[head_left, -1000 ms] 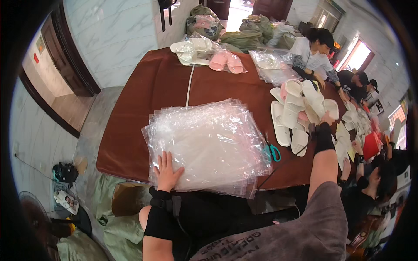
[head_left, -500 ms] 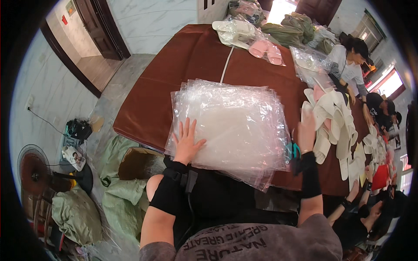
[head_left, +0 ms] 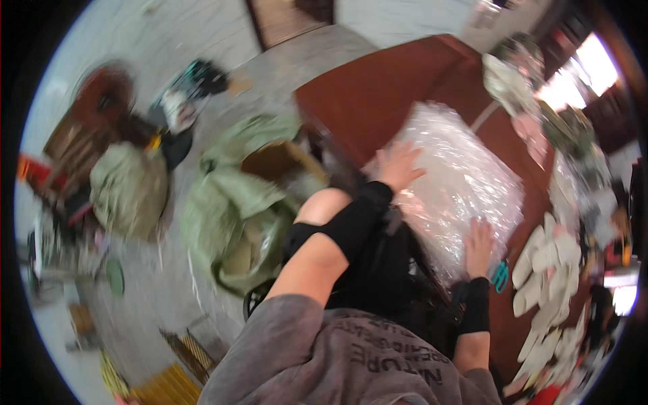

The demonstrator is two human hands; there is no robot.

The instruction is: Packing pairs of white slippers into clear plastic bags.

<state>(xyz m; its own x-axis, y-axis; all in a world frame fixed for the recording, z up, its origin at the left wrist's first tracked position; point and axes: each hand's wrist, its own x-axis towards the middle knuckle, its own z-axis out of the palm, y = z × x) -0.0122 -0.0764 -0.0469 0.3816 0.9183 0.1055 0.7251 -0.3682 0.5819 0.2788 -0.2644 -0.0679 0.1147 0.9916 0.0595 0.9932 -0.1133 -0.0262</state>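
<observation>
A stack of clear plastic bags [head_left: 459, 182] lies on the brown-covered table [head_left: 385, 74], its surface shining. My left hand [head_left: 399, 167] rests on the stack's left edge with fingers spread. At the near right edge of the same stack lies my right hand [head_left: 479, 246], palm down and fingers stretched out. Neither hand grips anything. Just right of my right hand are scissors with teal handles [head_left: 500, 276]. Motion blurs the picture somewhat.
Pale slippers [head_left: 550, 263] are heaped on the table's right side. Bagged slippers [head_left: 509, 88] lie toward the far edge. On the floor at left stand an open green sack [head_left: 233, 223], a cardboard box [head_left: 266, 162], a tied sack [head_left: 128, 189] and a fan [head_left: 104, 98].
My view has swung left toward the floor. My right hand has come from beside the slippers onto the bag stack. My left hand stays on the stack.
</observation>
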